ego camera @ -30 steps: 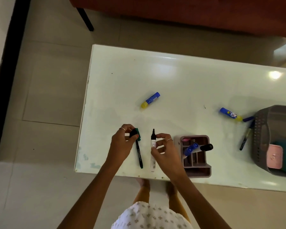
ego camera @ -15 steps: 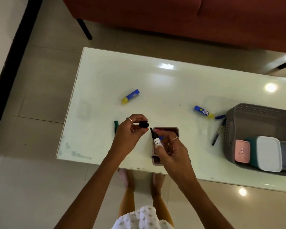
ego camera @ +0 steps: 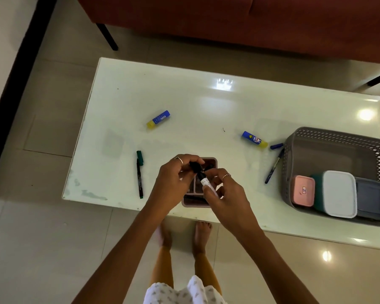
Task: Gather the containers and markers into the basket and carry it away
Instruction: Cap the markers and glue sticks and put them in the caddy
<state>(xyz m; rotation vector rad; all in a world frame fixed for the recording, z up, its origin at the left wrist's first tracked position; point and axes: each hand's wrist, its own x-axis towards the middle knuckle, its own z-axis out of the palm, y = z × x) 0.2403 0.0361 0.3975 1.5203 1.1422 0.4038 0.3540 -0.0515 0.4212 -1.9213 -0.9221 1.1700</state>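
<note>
**Both hands on a marker above the pink organizer tray**

I look down on a glossy white table (ego camera: 206, 110). My landmark is the pink organizer tray (ego camera: 213, 161) at the table's near edge, mostly hidden under my hands. Directly over it, my right hand (ego camera: 225, 194) has its fingers closed around the white barrel of a black-tipped marker (ego camera: 205, 182). My left hand (ego camera: 173, 183) pinches the black cap (ego camera: 194, 166), which sits at the marker's tip; I cannot tell whether it is fully seated.

Left of the tray, a green marker (ego camera: 139, 178) lies flat on the table, its green cap (ego camera: 140, 157) touching its far end. Beyond the tray and to the left rests a blue and yellow glue stick (ego camera: 158, 119). Beyond it to the right lies a second glue stick (ego camera: 254, 139), with a small blue cap (ego camera: 276, 146) just beside it and a blue pen (ego camera: 273, 167) nearby.

Far right of the tray stands a grey perforated basket (ego camera: 329, 137), on the table. Inside it sit a pink container (ego camera: 303, 190), a white-lidded teal container (ego camera: 339, 193) and a grey container (ego camera: 372, 197), side by side.
</note>
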